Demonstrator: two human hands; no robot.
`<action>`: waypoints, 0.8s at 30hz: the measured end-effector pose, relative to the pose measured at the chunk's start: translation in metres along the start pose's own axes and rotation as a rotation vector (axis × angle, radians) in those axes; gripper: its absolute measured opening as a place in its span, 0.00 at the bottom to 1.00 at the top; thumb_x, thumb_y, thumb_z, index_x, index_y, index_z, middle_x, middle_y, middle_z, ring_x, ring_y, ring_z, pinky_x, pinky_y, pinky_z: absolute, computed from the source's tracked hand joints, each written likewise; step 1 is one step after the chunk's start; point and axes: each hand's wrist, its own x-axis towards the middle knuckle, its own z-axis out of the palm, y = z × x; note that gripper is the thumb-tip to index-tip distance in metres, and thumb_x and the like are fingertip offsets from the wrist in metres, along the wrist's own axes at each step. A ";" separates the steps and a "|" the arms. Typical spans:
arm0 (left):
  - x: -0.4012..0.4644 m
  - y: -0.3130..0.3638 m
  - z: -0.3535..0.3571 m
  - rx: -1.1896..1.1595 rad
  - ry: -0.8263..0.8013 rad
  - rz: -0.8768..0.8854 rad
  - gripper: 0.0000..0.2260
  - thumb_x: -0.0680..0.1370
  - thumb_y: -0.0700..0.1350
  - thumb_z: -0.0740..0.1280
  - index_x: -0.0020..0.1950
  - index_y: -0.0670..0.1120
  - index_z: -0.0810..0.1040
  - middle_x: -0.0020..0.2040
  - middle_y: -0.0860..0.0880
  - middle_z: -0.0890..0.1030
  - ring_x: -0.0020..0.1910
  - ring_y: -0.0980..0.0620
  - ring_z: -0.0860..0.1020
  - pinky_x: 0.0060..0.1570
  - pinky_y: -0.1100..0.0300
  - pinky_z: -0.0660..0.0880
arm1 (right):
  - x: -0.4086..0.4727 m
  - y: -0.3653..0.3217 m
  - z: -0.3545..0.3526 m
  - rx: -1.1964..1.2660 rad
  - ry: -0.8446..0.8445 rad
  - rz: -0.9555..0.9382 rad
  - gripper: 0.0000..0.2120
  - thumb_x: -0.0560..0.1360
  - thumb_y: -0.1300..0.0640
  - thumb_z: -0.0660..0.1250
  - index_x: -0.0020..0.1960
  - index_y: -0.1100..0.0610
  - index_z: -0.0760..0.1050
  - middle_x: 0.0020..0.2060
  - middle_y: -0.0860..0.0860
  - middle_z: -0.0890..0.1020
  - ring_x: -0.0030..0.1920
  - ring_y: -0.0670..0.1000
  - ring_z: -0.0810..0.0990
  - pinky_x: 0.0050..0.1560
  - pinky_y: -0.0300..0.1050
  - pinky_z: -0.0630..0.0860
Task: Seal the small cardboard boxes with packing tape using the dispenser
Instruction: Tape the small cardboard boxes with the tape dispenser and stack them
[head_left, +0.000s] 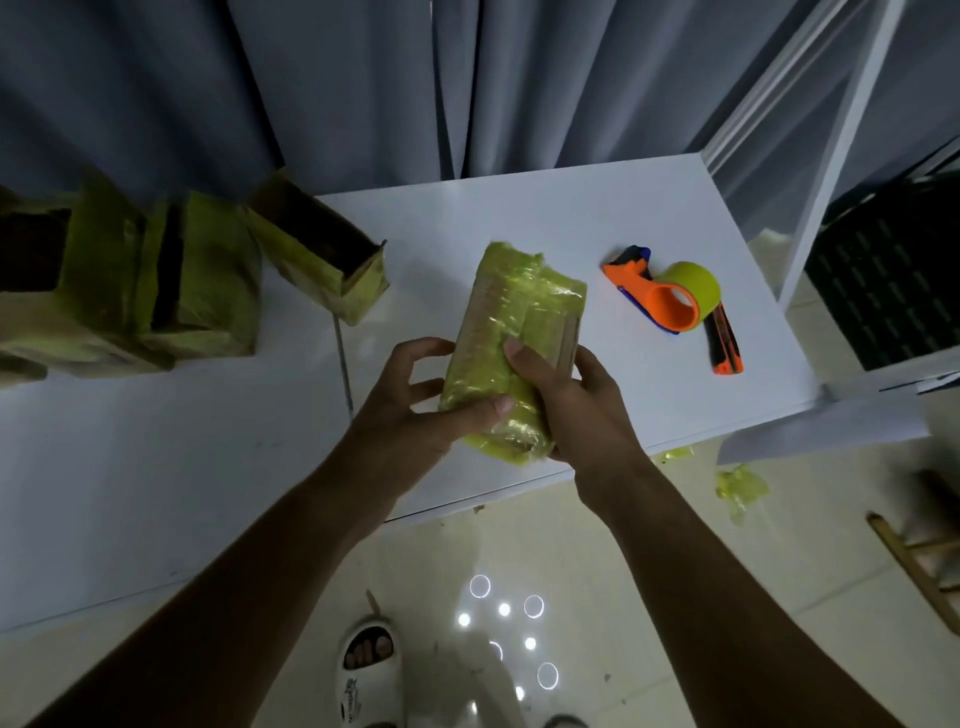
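Note:
A small cardboard box (519, 317), wrapped in yellow-green tape, is held tilted over the white table (519, 213). My left hand (415, 395) grips its near left side, thumb across the taped face. My right hand (566, 395) grips the near right side, thumb lying on top. An orange tape dispenser (667, 299) with a yellow-green roll lies on the table to the right of the box, untouched.
Several taped, open-topped boxes (156, 280) stand at the left of the table; one (322, 254) leans nearest the middle. An orange-and-black utility knife (724, 340) lies by the dispenser. Tape scraps (740, 488) litter the floor. A dark crate (893, 280) sits at the right. Grey curtains hang behind.

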 end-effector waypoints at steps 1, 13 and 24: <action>0.004 -0.001 0.005 -0.013 -0.007 -0.013 0.31 0.60 0.54 0.81 0.61 0.62 0.74 0.59 0.50 0.83 0.57 0.49 0.83 0.58 0.46 0.81 | 0.003 0.002 -0.003 -0.021 0.009 -0.002 0.18 0.67 0.41 0.76 0.55 0.41 0.77 0.42 0.42 0.86 0.42 0.45 0.86 0.40 0.45 0.82; 0.062 -0.032 0.090 -0.150 0.232 -0.122 0.37 0.56 0.52 0.81 0.61 0.56 0.71 0.62 0.45 0.80 0.56 0.45 0.83 0.57 0.44 0.81 | 0.071 -0.007 -0.081 -0.248 -0.061 0.101 0.25 0.67 0.29 0.66 0.54 0.46 0.80 0.49 0.45 0.85 0.50 0.49 0.85 0.51 0.55 0.82; 0.112 -0.049 0.168 -0.326 0.343 -0.147 0.33 0.61 0.44 0.80 0.63 0.51 0.71 0.60 0.44 0.80 0.56 0.45 0.83 0.47 0.58 0.82 | 0.206 -0.029 -0.216 -0.824 0.262 -0.214 0.41 0.71 0.57 0.74 0.77 0.60 0.55 0.70 0.58 0.69 0.69 0.59 0.71 0.66 0.56 0.72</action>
